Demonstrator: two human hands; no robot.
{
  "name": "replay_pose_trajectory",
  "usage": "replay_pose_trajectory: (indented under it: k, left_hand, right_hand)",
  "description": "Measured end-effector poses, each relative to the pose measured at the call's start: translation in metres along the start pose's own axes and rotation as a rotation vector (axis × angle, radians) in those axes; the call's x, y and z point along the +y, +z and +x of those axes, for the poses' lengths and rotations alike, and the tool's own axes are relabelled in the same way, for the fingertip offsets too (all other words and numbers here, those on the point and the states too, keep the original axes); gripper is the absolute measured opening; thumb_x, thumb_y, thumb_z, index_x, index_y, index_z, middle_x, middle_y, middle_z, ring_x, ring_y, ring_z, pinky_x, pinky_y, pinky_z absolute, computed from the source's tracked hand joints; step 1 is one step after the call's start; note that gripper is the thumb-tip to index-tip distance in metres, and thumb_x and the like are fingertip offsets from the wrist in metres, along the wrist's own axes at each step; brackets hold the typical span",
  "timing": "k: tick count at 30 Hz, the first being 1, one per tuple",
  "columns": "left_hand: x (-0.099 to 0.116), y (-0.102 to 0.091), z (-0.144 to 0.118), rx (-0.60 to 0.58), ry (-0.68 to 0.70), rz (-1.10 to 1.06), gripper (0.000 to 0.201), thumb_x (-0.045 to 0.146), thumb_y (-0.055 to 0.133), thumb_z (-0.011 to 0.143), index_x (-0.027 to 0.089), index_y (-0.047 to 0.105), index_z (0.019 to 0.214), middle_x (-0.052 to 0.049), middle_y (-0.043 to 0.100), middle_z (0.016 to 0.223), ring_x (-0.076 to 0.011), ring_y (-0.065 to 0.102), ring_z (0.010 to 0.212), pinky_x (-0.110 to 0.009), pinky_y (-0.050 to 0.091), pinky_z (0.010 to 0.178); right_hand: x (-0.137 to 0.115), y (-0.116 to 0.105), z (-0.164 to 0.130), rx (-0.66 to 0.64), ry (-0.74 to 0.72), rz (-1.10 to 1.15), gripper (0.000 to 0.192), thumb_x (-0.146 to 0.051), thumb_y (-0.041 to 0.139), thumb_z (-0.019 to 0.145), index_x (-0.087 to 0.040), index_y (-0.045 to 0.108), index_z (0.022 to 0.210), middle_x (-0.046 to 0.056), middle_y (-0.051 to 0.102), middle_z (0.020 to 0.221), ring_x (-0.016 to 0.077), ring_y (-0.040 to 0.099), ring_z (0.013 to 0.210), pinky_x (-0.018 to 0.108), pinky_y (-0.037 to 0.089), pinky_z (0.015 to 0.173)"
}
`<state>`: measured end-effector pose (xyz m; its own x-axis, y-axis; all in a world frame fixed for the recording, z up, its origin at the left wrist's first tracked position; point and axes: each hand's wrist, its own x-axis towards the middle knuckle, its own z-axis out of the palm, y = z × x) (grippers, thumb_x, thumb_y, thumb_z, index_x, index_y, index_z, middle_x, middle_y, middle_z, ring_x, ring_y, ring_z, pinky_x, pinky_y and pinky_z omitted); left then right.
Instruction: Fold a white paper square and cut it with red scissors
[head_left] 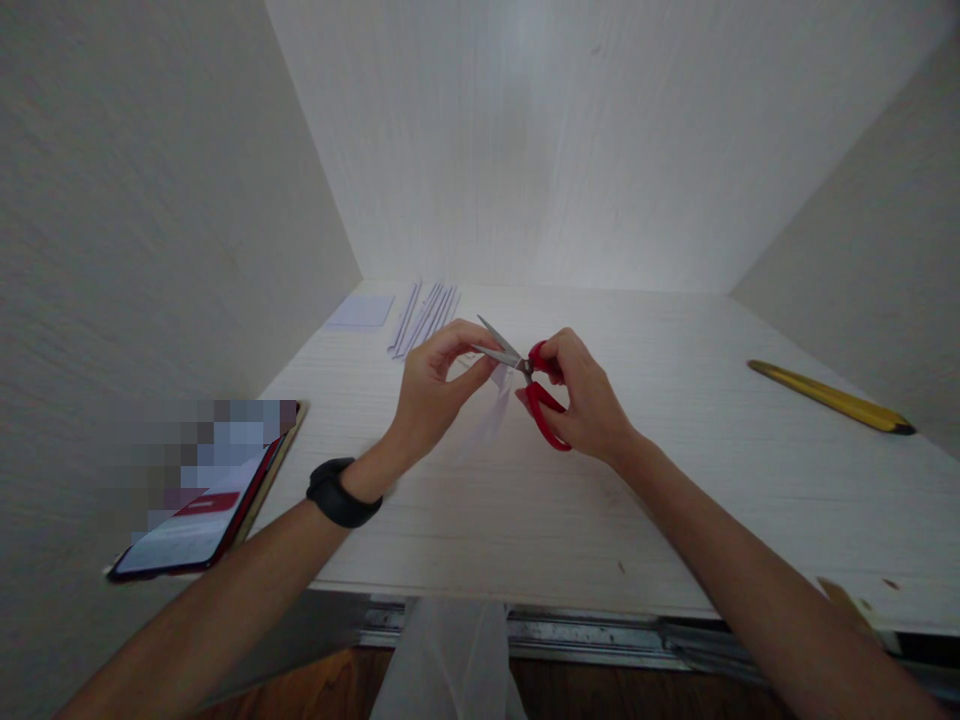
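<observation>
My right hand [589,395] is closed around the red handles of a pair of scissors [547,415], whose blades are spread apart and point left. My left hand [442,378], with a black band on its wrist, pinches a thin whitish strip of paper [495,405] that hangs below the fingertips. The blades reach right up to the left fingertips, close above the strip. Whether they touch the strip I cannot tell. Behind my left hand lie several folded paper strips [427,315] side by side, with a flat paper piece [361,311] to their left.
A phone or tablet [199,530] with a lit screen, partly blurred out, leans at the left. Near the right wall lies a yellow cutter-like tool [829,395]. White panels enclose the white tabletop [525,540] on three sides. A metal rail [585,632] runs under its front edge.
</observation>
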<state>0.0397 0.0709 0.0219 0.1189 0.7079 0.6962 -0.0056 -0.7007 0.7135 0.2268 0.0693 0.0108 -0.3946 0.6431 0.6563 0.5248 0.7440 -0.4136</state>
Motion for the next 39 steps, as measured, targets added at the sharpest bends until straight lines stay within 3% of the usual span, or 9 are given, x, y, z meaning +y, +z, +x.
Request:
replay_pose_trajectory:
  k: [15, 39]
  left_hand:
    - [0.0017, 0.0023, -0.0004, 0.023, -0.088, -0.052, 0.008, 0.025, 0.07, 0.078, 0.019, 0.065, 0.077, -0.002, 0.066, 0.081, -0.0142, 0.064, 0.081, -0.028, 0.051, 0.078]
    - [0.0019, 0.0022, 0.0009, 0.009, -0.073, -0.102, 0.01, 0.028, 0.071, 0.077, 0.02, 0.067, 0.078, -0.003, 0.066, 0.081, -0.014, 0.063, 0.081, -0.028, 0.052, 0.08]
  right_hand:
    - [-0.0013, -0.0001, -0.0004, -0.012, 0.021, 0.012, 0.026, -0.018, 0.062, 0.074, -0.022, 0.041, 0.09, 0.002, 0.045, 0.086, 0.0138, 0.042, 0.07, 0.029, 0.039, 0.06]
    - [-0.0001, -0.0014, -0.0003, -0.005, 0.039, 0.025, 0.025, -0.016, 0.063, 0.073, -0.022, 0.042, 0.086, 0.0, 0.048, 0.085, 0.0118, 0.043, 0.066, 0.026, 0.038, 0.058]
